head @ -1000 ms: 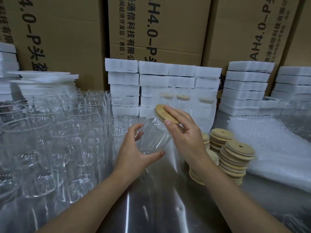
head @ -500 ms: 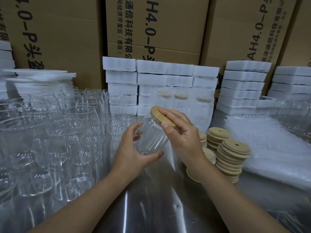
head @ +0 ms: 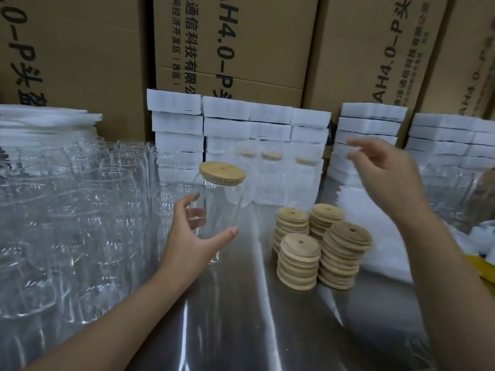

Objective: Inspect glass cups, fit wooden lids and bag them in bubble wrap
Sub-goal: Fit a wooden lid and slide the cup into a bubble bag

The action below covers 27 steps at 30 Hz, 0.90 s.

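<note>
Four stacks of round, pale wooden lids (head: 298,263) were set close together on the shiny steel worktop (head: 241,322), just right of its middle. A clear glass cup (head: 218,207) was held upright by the left hand (head: 192,236), the grip wrapped round its lower body with the thumb in front and the fingers behind. A round wooden lid with a small hole (head: 222,172) was seated on the cup's mouth. The right hand (head: 385,172) was raised well apart to the right, blurred, its grip loose and holding nothing. Many empty clear glass cups (head: 67,223) were crowded over the left of the worktop. Three lidded cups in bubble-wrap bags (head: 270,180) were lined up at the back against stacked white foam blocks (head: 227,124). Loose white bubble wrap (head: 383,266) was heaped on the right. Tall brown cardboard cartons printed with black characters (head: 254,36) were stacked behind everything like a wall.
</note>
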Each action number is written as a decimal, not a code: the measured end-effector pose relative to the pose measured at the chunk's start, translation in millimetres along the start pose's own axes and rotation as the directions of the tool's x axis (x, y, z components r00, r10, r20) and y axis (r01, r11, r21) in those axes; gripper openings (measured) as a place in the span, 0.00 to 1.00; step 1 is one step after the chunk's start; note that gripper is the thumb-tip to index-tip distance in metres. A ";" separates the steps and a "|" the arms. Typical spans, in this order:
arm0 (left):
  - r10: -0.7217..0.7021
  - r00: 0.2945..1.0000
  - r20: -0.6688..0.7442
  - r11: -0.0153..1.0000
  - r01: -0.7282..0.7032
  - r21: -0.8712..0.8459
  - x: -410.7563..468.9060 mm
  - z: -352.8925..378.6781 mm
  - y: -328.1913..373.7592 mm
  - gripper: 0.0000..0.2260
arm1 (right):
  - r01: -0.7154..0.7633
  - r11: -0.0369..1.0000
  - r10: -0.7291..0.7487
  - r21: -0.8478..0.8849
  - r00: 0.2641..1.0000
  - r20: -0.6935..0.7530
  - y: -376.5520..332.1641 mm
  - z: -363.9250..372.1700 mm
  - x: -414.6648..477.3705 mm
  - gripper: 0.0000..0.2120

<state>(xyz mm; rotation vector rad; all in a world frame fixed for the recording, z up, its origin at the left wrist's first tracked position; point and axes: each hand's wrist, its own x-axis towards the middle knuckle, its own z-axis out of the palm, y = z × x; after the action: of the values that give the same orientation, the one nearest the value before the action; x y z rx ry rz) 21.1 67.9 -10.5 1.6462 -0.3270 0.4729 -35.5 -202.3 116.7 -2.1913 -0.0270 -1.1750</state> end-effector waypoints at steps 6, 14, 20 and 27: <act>-0.034 0.999 -0.027 0.999 0.032 -0.040 1.0 -2.5 2.4 0.39 | -0.200 0.517 0.669 -0.832 0.701 0.247 87.6 -22.4 15.1 0.30; -0.028 0.999 -0.030 0.998 0.026 -0.056 1.0 -1.9 1.9 0.37 | -0.378 0.699 0.548 -0.607 0.828 0.116 87.6 -30.3 17.3 0.14; 0.002 0.997 -0.079 0.997 -0.008 -0.079 -1.4 -3.3 6.6 0.39 | -0.202 0.944 0.194 -0.259 0.979 -0.059 31.7 -12.6 10.8 0.09; 0.081 0.983 -0.162 0.985 -0.103 -0.135 -1.4 -4.1 12.6 0.38 | 0.192 0.978 -0.180 -0.083 0.974 0.140 -44.5 64.3 -25.8 0.05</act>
<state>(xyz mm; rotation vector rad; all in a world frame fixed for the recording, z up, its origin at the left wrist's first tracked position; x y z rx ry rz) 13.4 70.2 0.1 1.4499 -0.3141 0.6307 -16.9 -124.9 95.5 -2.3912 -0.2417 -1.1499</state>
